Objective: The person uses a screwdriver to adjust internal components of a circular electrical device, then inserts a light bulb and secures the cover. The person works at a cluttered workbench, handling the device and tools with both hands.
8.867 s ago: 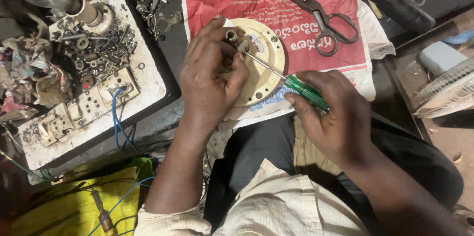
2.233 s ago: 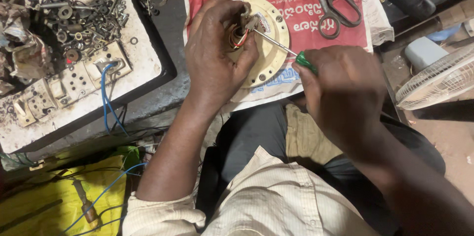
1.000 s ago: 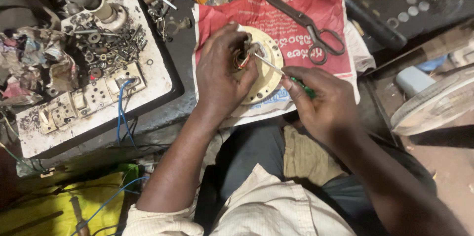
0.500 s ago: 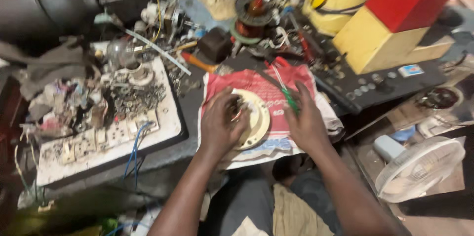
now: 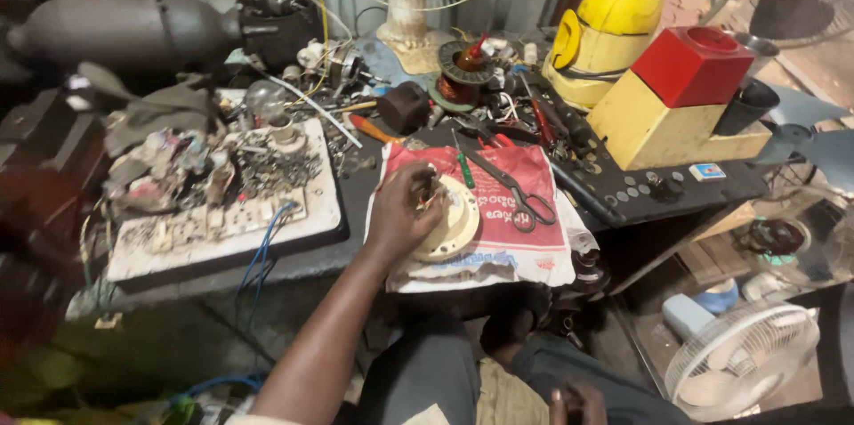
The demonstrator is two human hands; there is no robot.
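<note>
A red bag (image 5: 520,178) lies spread under the left hand (image 5: 400,211), which grips the rim of a cream round disc (image 5: 452,227) resting on it. Scissors (image 5: 509,183) and a green screwdriver (image 5: 463,165) lie just beyond. The right hand (image 5: 574,403) sits low by the lap, loosely curled, holding nothing visible.

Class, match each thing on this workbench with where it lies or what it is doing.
Things:
1. Left hand
2. Scissors
3. Green screwdriver
4. Right hand

Places:
a. on the red bag, right of the disc
b. low, over the lap
c. on the cream disc
d. on the red bag, above the disc

Pairs: 1-c, 2-a, 3-d, 4-b
</note>
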